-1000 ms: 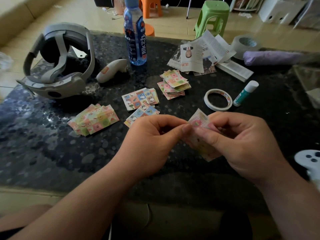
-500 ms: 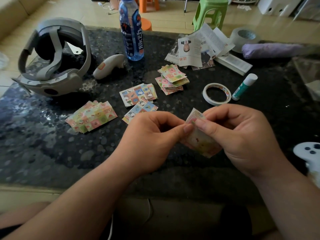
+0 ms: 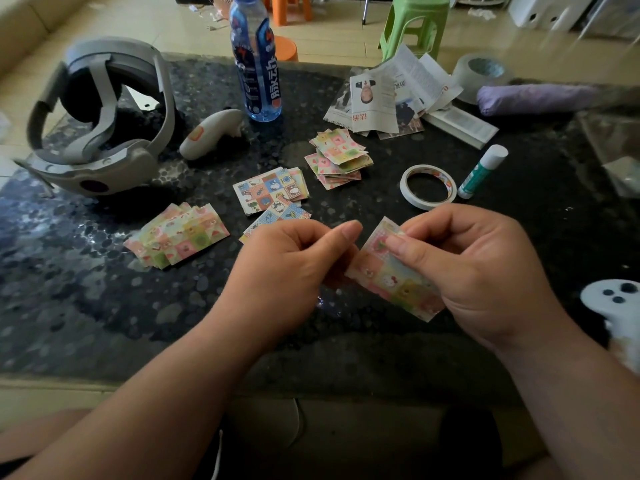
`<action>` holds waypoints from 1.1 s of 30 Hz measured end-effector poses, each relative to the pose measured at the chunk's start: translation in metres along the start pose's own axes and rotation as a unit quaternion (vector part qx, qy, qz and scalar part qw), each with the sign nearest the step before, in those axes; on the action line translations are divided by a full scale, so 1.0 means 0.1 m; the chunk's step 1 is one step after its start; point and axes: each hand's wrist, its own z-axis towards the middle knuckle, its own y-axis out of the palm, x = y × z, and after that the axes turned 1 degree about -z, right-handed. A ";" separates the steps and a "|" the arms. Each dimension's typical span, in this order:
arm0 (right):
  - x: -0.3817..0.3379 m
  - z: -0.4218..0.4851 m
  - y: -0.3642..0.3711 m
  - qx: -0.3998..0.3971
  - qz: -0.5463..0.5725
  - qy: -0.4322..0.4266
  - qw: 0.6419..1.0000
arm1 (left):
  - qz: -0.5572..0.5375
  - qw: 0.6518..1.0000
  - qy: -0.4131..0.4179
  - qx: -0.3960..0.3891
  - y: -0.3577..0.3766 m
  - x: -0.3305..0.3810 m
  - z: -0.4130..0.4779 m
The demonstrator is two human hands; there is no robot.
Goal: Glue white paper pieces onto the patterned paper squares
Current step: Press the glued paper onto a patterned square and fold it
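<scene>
Head view: the patterned paper square [image 3: 391, 275] is held up over the counter [image 3: 86, 289], near its front edge, tilted with its top corner away from the person. The right grip [image 3: 478, 271] grasps it, thumb pressed on the upper face and fingers curled behind.

Half a second ago both thumbs met at that top corner. Now the left grip [image 3: 287, 265] has drawn back to the left, and a gap shows between its thumb tip and the corner. More of the printed face shows than before. The left grip's fingers are curled close by the square's left edge. I cannot tell whether they touch it or hold anything.

Just beyond the left grip lie two piles of blue-and-orange squares [image 3: 270, 194]. A fanned pile of pink-and-green squares [image 3: 176, 235] lies to its left, and a loose stack of squares [image 3: 339, 157] sits farther ahead. Ahead of the right grip sit the tape ring [image 3: 427, 187] and, beside it, the glue stick [image 3: 483, 171], lying capped. None of these has shifted on the counter.

Farther off are cut newspaper pieces [image 3: 381, 98], a blue bottle [image 3: 256, 64], a grey headset [image 3: 100, 126] and a handheld controller [image 3: 211, 133]. A white controller [image 3: 613, 303] lies right of the right grip.
</scene>
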 end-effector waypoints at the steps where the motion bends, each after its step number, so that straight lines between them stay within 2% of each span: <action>1: -0.01 0.00 0.00 -0.008 -0.005 -0.001 1.000 | 0.002 1.000 -0.005 0.020 0.00 -0.01 0.01; 4: 0.00 -0.01 0.00 -0.025 -0.010 0.001 1.000 | -0.014 0.999 -0.012 0.027 0.00 -0.06 0.05; 7: 0.01 0.00 0.00 -0.033 -0.024 -0.003 0.999 | -0.061 0.998 -0.002 -0.010 0.00 -0.06 0.05; 12: 0.02 0.00 0.01 -0.039 -0.020 -0.002 0.999 | -0.049 0.997 0.021 -0.055 -0.01 -0.03 0.01; 26: 0.03 -0.01 0.02 -0.041 -0.047 0.015 0.998 | -0.069 0.996 0.000 -0.063 0.00 -0.09 0.04; 33: 0.02 -0.01 0.04 -0.056 -0.052 0.050 0.996 | -0.091 0.995 -0.026 -0.029 0.03 -0.09 0.04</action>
